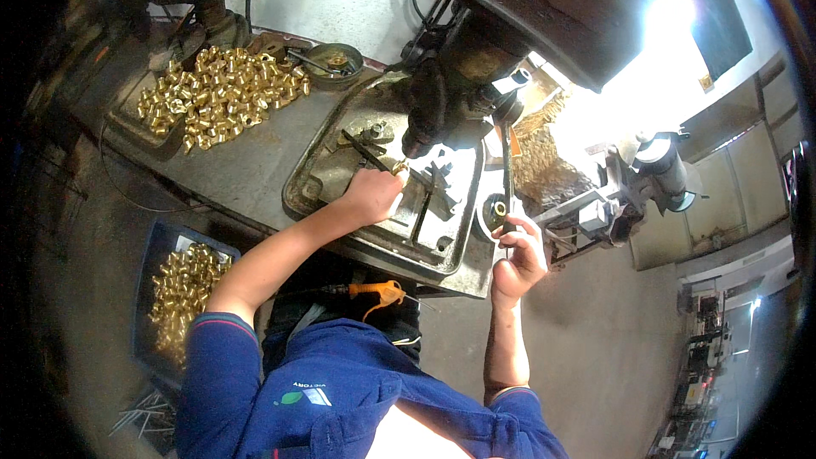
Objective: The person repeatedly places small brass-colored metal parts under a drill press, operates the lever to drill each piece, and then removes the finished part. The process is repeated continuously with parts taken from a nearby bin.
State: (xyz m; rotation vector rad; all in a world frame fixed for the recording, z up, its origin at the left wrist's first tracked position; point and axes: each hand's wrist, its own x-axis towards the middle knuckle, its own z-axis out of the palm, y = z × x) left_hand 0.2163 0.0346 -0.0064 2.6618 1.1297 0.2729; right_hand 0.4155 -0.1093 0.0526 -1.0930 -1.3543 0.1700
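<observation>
My left hand (374,196) reaches over the metal machine table (319,153), its fingers closed on a small brass fitting (399,167). Just above those fingers is the dark spindle head (416,138) of a drill press. Dark clamp bars and a fixture (438,183) sit on the table around the hand; the hand partly hides them. Off to the right, my right hand (521,257) is closed around the lower end of the press's long feed lever (507,161). A brass ring-shaped piece (501,208) shows by its fingertips; whether the fingers touch it I cannot tell.
A heap of brass fittings (225,93) lies on the bench at the left, beside a round dish (336,61). Below, a blue bin (149,289) holds more fittings. An orange air gun (378,291) hangs at the bench's front edge. Another machine (612,212) stands right.
</observation>
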